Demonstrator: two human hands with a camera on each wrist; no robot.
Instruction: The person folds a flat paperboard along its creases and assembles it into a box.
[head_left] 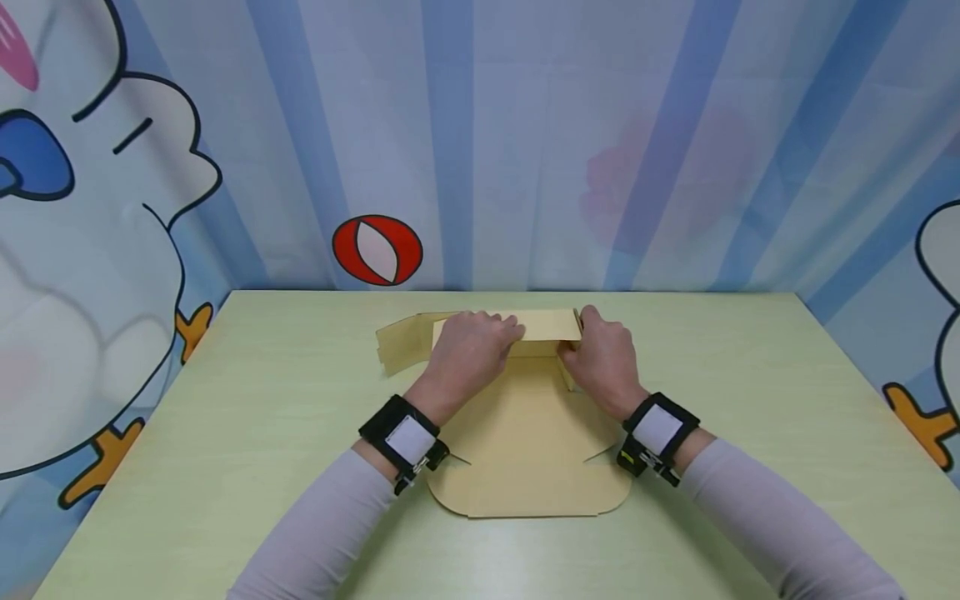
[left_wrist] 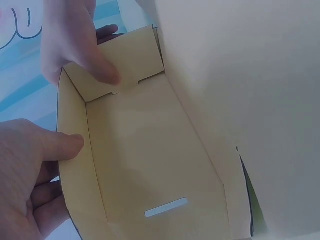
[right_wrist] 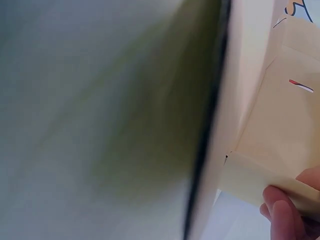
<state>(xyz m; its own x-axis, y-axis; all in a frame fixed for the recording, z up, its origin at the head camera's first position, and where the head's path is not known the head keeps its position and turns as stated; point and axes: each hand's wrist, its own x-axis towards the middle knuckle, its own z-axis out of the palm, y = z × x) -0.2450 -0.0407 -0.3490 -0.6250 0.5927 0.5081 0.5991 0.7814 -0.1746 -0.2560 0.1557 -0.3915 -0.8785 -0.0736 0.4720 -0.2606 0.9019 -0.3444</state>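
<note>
Pale sleeves (head_left: 322, 525) cross the table (head_left: 285, 392) to our left hand (head_left: 474, 354) and right hand (head_left: 604, 360), both gripping upturned walls (head_left: 551, 323) of a part-folded cardboard box (head_left: 532, 442) mid-table, which we judge light, stiff yet easily creased, best held along its folds.

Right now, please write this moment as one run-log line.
left hand: grips cardboard wall | right hand: pinches right flap | cardboard: partly folded | left flap: sticking outward | table: beneath cardboard
</note>
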